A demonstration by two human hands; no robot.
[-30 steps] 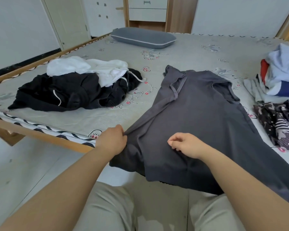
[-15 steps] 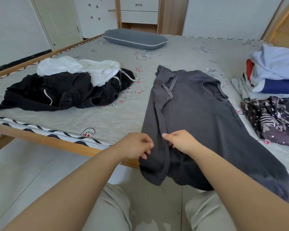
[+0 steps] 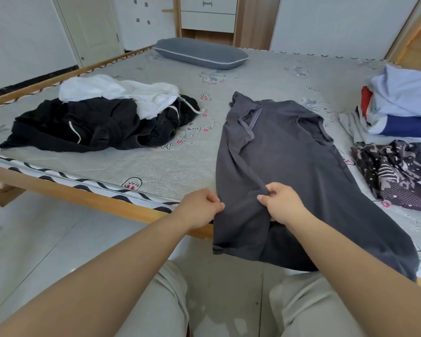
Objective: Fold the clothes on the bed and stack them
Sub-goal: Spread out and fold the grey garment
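Note:
A dark grey T-shirt lies lengthwise on the bed, neck away from me, its hem hanging over the wooden near edge. Its left side is folded in over the middle. My right hand pinches that folded edge low on the shirt. My left hand sits curled at the shirt's left border, fingertips pinching the fabric. A heap of black clothes with a white garment on top lies at the left.
A stack of blue, white and red clothes and a dark patterned garment lie at the right. A grey pillow rests at the bed's far end. The bed's wooden rail runs along the near side.
My left hand has carried the shirt's left side to the right, over the middle, folding it in. My right hand shifted slightly and now pinches the folded edge.

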